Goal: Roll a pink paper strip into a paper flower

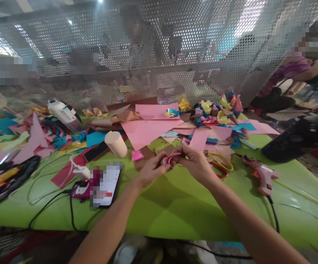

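Above the middle of the green table (175, 209), my left hand (155, 170) and my right hand (190, 161) meet around a small piece of pink paper (170, 158). The paper is curled or folded into layers, and the fingers of both hands pinch it. Part of it is hidden behind my fingers. Just behind my hands lie brown paper scraps and a large pink sheet (150, 132). A bright pink scrap (137, 156) sits left of my left hand. Scissors with yellow and red handles (222, 163) lie right of my right hand.
A pink glue gun (262, 174) with a cord lies at the right, near a black bottle (285, 143). To the left are a phone (108, 185), a power strip (82, 189), a cream cup (116, 143) and a yellow-black tool (4, 179). Crumpled paper flowers (208, 108) and a perforated metal screen (153, 55) stand behind.
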